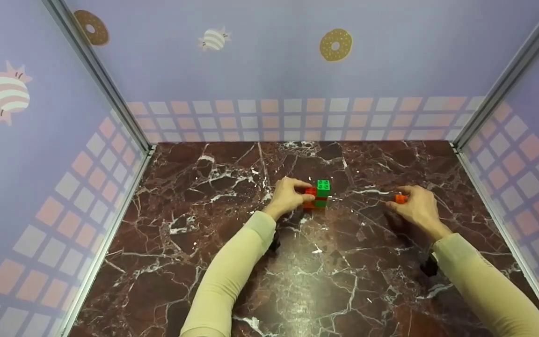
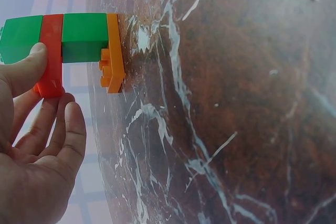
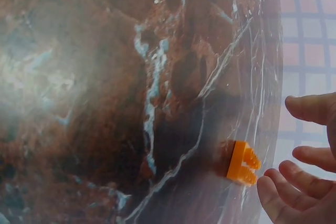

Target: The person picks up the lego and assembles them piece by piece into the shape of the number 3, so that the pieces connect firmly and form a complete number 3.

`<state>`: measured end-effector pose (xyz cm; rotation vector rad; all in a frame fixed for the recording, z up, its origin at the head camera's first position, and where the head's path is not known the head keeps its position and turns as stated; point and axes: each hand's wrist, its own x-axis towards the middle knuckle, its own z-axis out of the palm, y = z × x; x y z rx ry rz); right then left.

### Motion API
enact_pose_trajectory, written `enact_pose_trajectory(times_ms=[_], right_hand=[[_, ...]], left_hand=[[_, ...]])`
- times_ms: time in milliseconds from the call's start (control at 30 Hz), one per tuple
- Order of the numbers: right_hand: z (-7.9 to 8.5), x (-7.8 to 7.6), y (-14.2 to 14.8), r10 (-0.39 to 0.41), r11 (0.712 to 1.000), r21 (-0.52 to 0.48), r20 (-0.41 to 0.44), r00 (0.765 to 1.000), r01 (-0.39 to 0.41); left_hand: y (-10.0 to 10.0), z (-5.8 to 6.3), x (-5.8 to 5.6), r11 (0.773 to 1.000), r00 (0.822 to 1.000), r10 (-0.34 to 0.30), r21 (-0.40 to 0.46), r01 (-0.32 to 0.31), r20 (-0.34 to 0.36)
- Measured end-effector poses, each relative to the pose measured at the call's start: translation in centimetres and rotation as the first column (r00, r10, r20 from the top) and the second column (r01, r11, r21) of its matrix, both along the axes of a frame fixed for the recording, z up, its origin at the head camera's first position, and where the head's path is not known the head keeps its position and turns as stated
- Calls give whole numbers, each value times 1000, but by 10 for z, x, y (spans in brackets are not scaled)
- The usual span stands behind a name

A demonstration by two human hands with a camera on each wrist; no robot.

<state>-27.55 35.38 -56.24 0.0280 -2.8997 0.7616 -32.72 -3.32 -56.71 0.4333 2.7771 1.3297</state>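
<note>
A stack of building bricks stands on the table: an orange brick (image 2: 118, 61) at the bottom, a green one (image 2: 84, 36), a flat red brick (image 2: 51, 72) and a green brick (image 1: 323, 186) on top. The red and orange bricks stick out toward the left. My left hand (image 1: 289, 196) holds the overhanging end of the red brick, thumb on its upper side and fingers below. Farther right, a small loose orange brick (image 3: 239, 162) sits studs up on the table. Over it hovers my right hand (image 1: 418, 209), thumb and fingers spread apart, fingertips close to the brick.
A dark red marbled table (image 1: 297, 281) with white veins bears the bricks. Patterned panels (image 1: 269, 70) close in the back and both sides, with metal strips (image 1: 101, 70) at the corners. Both forearms reach in from the near edge.
</note>
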Motion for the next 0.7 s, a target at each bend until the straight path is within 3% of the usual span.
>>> enact_pose_trajectory(times_ms=[700], right_hand=[[-10, 3, 10, -115, 993, 52, 117, 987, 110]], left_hand=[[0, 2, 1, 1000, 1000, 8, 3, -8, -3]])
